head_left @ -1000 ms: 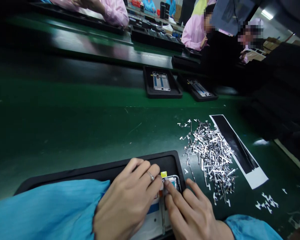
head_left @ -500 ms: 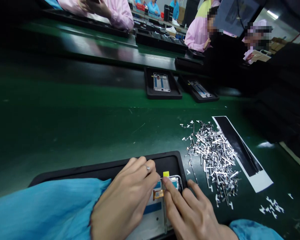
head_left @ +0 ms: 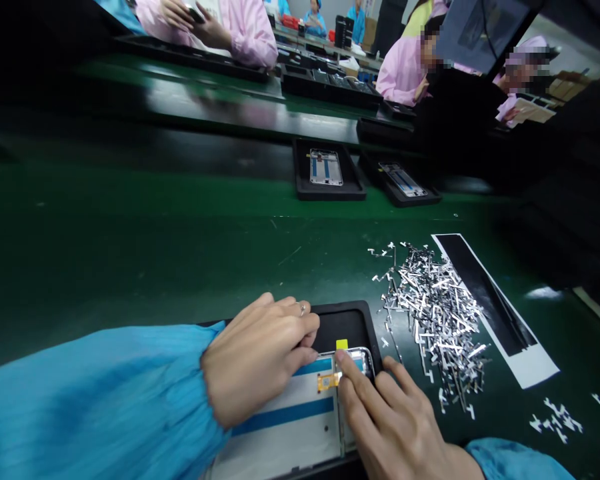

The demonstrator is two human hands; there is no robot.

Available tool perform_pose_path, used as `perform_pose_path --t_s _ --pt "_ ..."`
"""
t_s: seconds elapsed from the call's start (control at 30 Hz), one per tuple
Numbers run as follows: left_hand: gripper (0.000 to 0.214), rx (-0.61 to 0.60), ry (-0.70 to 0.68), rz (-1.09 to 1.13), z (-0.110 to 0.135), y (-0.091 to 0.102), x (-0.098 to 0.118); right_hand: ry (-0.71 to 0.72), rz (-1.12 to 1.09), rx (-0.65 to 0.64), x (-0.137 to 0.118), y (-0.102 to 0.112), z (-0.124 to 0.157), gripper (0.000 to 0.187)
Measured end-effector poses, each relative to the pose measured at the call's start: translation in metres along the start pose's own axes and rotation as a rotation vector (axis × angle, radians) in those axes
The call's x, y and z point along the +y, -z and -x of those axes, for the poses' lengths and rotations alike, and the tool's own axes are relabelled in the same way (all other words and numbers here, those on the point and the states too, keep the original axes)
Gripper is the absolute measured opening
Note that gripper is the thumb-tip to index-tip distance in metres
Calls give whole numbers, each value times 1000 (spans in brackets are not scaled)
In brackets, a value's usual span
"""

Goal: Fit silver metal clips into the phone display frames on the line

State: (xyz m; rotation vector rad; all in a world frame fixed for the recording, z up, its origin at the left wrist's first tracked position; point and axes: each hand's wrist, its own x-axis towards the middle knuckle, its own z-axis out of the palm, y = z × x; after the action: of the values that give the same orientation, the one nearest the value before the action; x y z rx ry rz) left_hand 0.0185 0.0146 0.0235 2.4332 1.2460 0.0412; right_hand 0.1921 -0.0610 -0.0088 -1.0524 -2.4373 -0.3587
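Observation:
A silver phone frame [head_left: 275, 441] with blue strips lies in a black tray [head_left: 345, 319] in front of me. An orange flex cable [head_left: 326, 382] rests across it, and a yellow tab [head_left: 342, 344] sticks out over its far edge. My right hand [head_left: 393, 417] has its index fingertip on the frame just below the tab, the other fingers bent and apart. Over the frame's far left part, my left hand [head_left: 263, 357] is closed, fingers curled and thumb tip by the far edge. Whatever its fingertips may hold is hidden.
Right of the tray lies a heap of small silver strips [head_left: 435, 313], beside a black-and-white sheet [head_left: 480, 293]. A few white pieces [head_left: 556, 421] lie farther right. Two trays with phone frames [head_left: 326, 167] stand beyond. People in pink work across the green table [head_left: 180, 247].
My left hand has drawn back from the orange flex cable, up and left, uncovering more of the frame. My right index finger stays by the yellow tab. The view has shifted slightly.

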Motion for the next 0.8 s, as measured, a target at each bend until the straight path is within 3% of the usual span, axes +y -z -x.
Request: perform_pose_path --t_s 0.27,0.43,0.57,0.8 --pt "16 -5 9 228 12 2 -12 -1 -32 -54 3 6 1 33" --pt "16 49 10 158 15 0 -13 165 40 -88 4 7 -2 37" --pt "16 68 18 136 15 -3 -8 150 56 -168 1 5 -4 44" --pt "13 178 112 0 25 9 -30 115 105 -3 -6 -5 -12 45"
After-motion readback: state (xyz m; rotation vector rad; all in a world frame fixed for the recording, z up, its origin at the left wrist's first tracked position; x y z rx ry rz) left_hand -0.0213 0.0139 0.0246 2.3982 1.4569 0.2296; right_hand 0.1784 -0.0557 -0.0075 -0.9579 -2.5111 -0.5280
